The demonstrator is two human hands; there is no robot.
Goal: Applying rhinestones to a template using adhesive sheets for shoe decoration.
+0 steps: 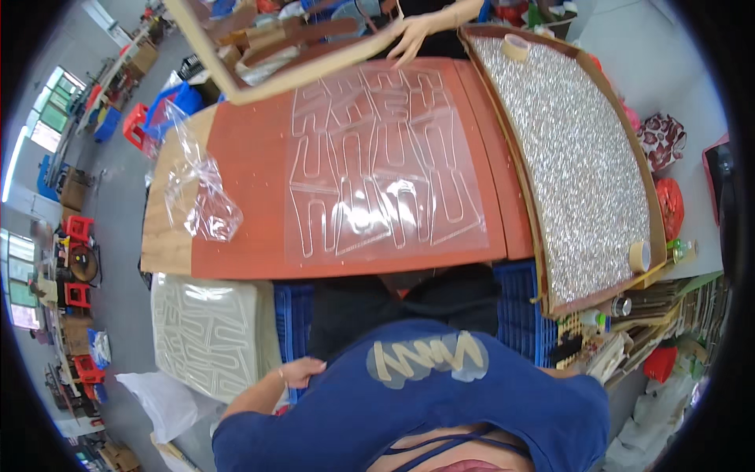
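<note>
Navy T-shirt (346,409) of the wearer fills lower centre; left hand (302,372), lower left of centre, appears near blue crate (292,313) and stacked patterned sheets (206,334), grip indeterminable, right hand hidden. Clear outlined sheet (385,161) lies upper centre on red-brown surface (242,189); co-worker's hand (415,33) touches pale frame (308,77), top.

This is a workshop, shown by the red-brown worktable (244,197) bearing a patterned clear sheet (385,165) at twelve o'clock, glittering material (590,173) at two, and red stools (77,295) at nine.
</note>
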